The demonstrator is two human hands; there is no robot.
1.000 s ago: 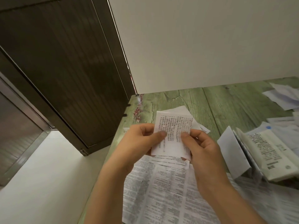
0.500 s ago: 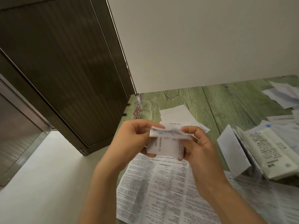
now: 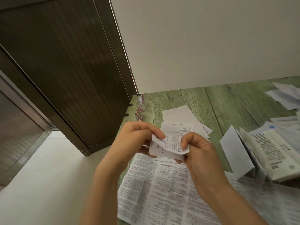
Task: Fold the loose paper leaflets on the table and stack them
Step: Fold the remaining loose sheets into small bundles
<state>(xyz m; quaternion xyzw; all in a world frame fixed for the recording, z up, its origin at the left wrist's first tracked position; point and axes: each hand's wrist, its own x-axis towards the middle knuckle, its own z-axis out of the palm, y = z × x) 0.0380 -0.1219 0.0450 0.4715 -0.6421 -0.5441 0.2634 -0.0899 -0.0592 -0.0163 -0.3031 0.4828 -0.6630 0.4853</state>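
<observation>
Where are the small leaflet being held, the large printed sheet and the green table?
small leaflet (image 3: pixel 170 146): head view, its printed face.
large printed sheet (image 3: pixel 162 192): head view, middle of its text.
green table (image 3: pixel 235 108): head view, bare wood.

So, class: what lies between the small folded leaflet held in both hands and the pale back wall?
Head view: overlapping white paper sheets, then bare green wooden table.

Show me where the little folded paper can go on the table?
Bare green table runs along the wall, between the white papers and the corner papers. Crowded: the big printed sheet covers the near edge; the leaflet stack fills the right.
</observation>
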